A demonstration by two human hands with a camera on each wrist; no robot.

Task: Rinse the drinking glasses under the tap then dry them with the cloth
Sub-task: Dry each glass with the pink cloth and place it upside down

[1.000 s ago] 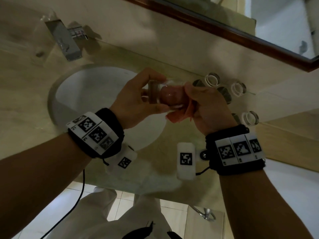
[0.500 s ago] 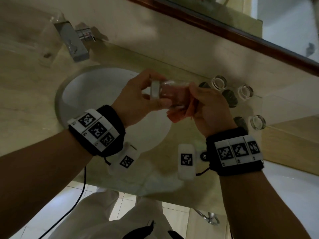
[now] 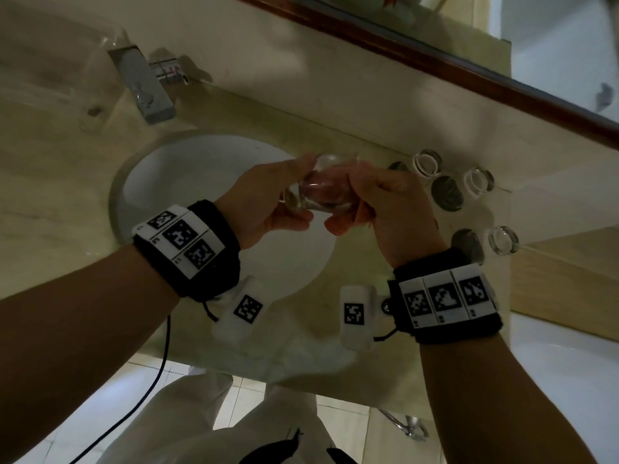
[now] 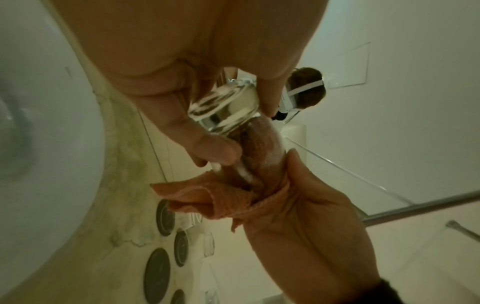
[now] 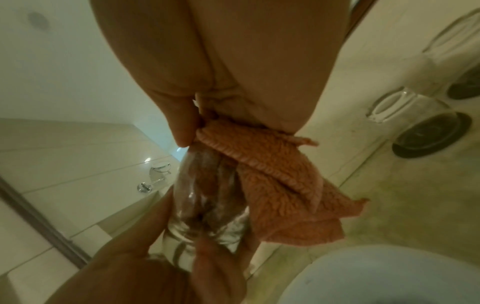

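Over the right edge of the sink (image 3: pixel 140 182) I hold a clear drinking glass (image 3: pixel 318 192) (image 4: pixel 223 111) (image 5: pixel 207 205) on its side. My left hand (image 3: pixel 268 202) (image 4: pixel 182 102) grips its thick base end. My right hand (image 3: pixel 378 205) (image 5: pixel 221 82) grips an orange cloth (image 4: pixel 221 197) (image 5: pixel 280 185), part of it stuffed inside the glass, part hanging out of the mouth. Three other clear glasses (image 3: pixel 427 162) (image 3: pixel 479 180) (image 3: pixel 502 241) stand on the counter to the right.
A chrome tap (image 3: pixel 144 85) stands at the back left of the white sink. Dark round coasters (image 3: pixel 447 192) (image 3: pixel 467 244) lie among the glasses on the beige stone counter (image 3: pixel 50 195). A wood-framed mirror (image 3: pixel 435 58) runs along the back wall.
Both hands with glass and cloth have stayed over the sink's right edge. The glass has turned in my left hand, its base now tipped more toward me.
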